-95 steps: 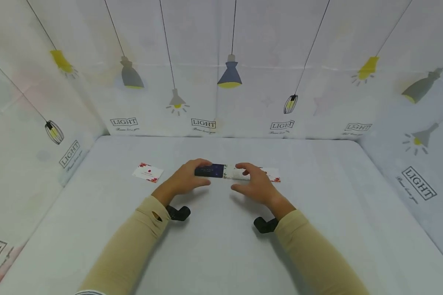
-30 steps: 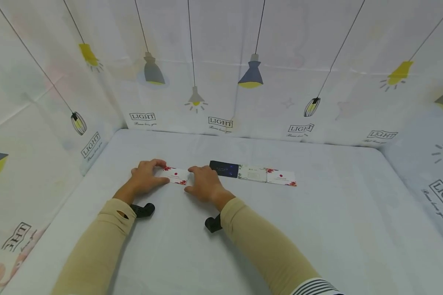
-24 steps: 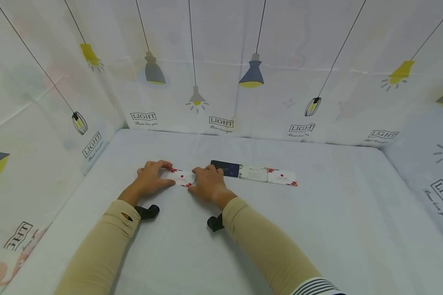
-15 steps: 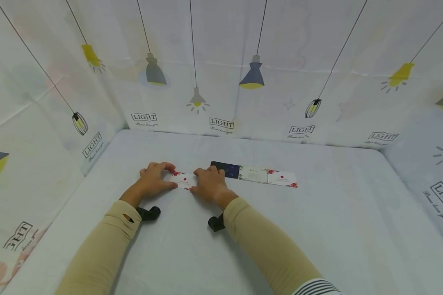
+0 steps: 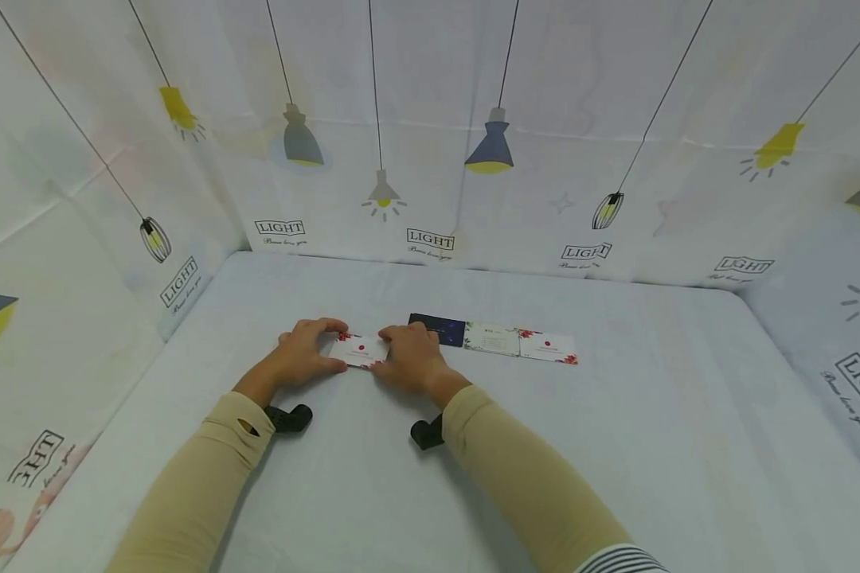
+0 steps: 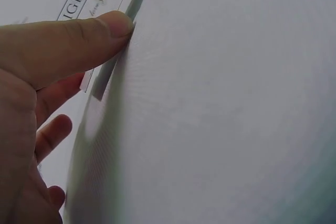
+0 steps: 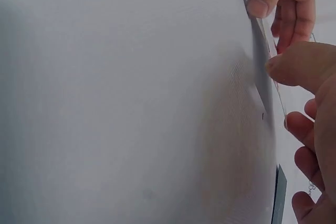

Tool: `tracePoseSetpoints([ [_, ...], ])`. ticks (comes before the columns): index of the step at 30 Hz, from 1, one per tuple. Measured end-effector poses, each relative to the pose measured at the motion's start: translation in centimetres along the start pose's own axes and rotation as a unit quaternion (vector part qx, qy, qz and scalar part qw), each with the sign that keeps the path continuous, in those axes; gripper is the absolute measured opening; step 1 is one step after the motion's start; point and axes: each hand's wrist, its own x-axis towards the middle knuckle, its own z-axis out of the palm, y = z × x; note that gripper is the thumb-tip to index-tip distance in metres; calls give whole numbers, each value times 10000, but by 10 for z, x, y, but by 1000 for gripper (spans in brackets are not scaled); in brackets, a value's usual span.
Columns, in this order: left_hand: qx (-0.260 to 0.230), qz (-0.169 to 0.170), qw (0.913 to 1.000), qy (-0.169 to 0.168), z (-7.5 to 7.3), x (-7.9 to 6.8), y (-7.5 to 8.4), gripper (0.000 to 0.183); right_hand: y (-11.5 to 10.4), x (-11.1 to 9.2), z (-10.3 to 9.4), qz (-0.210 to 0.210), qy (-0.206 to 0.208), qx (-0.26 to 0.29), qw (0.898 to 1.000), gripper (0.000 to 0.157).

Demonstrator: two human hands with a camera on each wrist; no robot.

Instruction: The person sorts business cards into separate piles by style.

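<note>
A white business card (image 5: 361, 350) with red flowers at its corners lies between my two hands. My left hand (image 5: 302, 352) pinches its left end, thumb at the near edge and forefinger at the far one. My right hand (image 5: 413, 360) holds the right end in the same way. Seen almost edge-on in the left wrist view, the card has the left thumb (image 6: 115, 24) on its near edge, with a dark shadow strip under it. The right thumb (image 7: 281, 69) presses the near edge in the right wrist view.
Right of my hands three cards stand in a row: a dark blue card (image 5: 444, 329), partly behind my right hand, a pale card with green leaves (image 5: 490, 338) and a white card with red flowers (image 5: 547, 347). The white table (image 5: 616, 446) meets lamp-printed curtains (image 5: 545, 119).
My hands have left the row of cards for the separate red-flowered card on the left. Over the last second they have shifted it slightly right and nearer to me. The row stays put.
</note>
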Motion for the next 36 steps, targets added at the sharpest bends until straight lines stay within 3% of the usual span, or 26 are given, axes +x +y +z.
tracePoseSetpoints([
  [6, 98, 240, 9996, 72, 0, 0, 8, 58, 7, -3, -4, -164, 35, 203, 9997, 59],
  [19, -108, 958, 9947, 367, 0, 4, 44, 58, 29, -26, -32, -613, 350, 1157, 9908, 63],
  [26, -176, 1045, 9938, 333, 7, 7, 67, 57, 43, -41, -47, -495, 339, 1374, 9887, 64],
  [36, -239, 1077, 9937, 182, 29, 22, 95, 51, 79, -64, -57, -129, 475, 1462, 9880, 67],
])
